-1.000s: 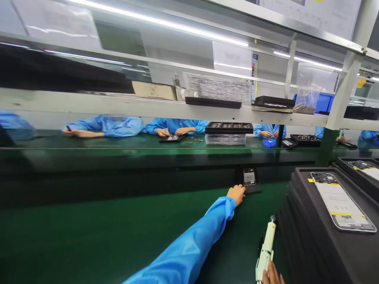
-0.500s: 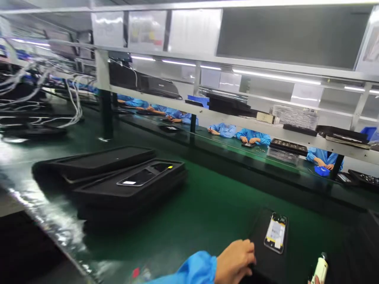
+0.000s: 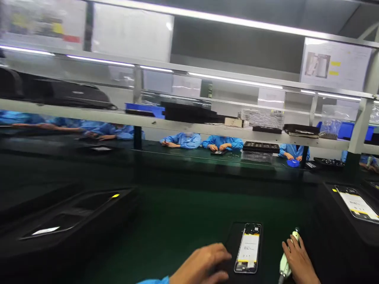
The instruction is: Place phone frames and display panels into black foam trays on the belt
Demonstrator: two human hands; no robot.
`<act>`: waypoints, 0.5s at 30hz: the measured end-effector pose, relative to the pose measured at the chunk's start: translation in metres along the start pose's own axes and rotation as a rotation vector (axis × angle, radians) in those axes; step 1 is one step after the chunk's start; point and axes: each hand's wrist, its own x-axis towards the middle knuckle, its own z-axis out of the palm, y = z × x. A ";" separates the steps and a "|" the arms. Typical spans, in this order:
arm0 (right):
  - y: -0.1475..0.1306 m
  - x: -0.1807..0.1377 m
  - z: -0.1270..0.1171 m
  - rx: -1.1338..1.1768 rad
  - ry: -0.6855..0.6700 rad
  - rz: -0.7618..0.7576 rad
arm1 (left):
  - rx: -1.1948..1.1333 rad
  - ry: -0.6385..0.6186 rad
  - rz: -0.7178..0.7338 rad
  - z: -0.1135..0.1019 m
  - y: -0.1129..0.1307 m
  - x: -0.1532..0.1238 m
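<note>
On the desk, opened phone on black tray sits nearer me than a second ago; left hand loose beside it, right hand over screwdriver, grip unclear; white label unreadable.

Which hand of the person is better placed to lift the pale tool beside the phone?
Probably the right hand: it lies over the pale tool. The left hand is on the other side of the phone, near the dark tray, so it would have to reach across.
</note>
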 end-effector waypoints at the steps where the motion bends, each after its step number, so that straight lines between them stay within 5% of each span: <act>1: -0.004 -0.004 0.003 0.028 0.010 0.017 | -0.010 0.016 -0.012 -0.015 0.004 0.010; 4: -0.010 -0.010 0.010 0.122 0.034 0.042 | -0.029 0.117 -0.006 -0.050 0.015 0.044; 8: -0.013 -0.007 0.012 0.219 0.102 0.064 | -0.025 0.250 0.051 -0.068 0.031 0.091; 15: -0.030 0.010 0.010 0.299 0.245 0.153 | -0.081 0.349 0.402 -0.036 0.109 0.165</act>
